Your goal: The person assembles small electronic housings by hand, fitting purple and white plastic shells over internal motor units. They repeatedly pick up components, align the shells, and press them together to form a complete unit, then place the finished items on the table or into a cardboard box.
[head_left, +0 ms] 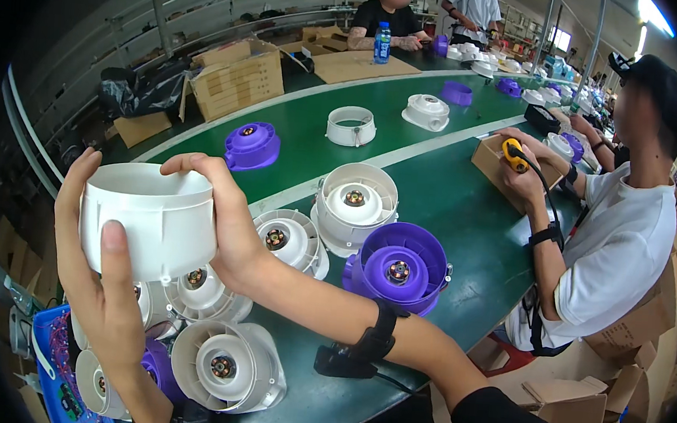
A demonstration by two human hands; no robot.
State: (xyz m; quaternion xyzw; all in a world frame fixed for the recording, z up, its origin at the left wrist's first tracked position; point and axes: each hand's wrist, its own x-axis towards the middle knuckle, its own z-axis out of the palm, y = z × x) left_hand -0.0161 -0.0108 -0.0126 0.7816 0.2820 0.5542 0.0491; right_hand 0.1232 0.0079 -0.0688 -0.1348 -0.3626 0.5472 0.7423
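Note:
A white cylindrical plastic fan housing (pixel 158 233) is raised above the near left of the bench. My left hand (pixel 98 280) grips it from the left, thumb pressed on the front wall and fingers along the far side. On the right, my right hand (pixel 226 219) has its fingers bent over the upper rim. Below are several white fan units (pixel 223 365) with copper-coloured motor centres. A purple fan unit (pixel 398 268) stands right of my right forearm, beside a tall white fan unit (pixel 355 201). Part of another purple piece shows behind my left wrist.
On the green conveyor (pixel 302 165) sit a purple fan part (pixel 252 147), a white ring (pixel 351 126) and a white fan unit (pixel 426 113). At right, a co-worker holds a yellow tool (pixel 515 155) over a cardboard box (pixel 500 172). A blue tray (pixel 64 365) with wires lies lower left.

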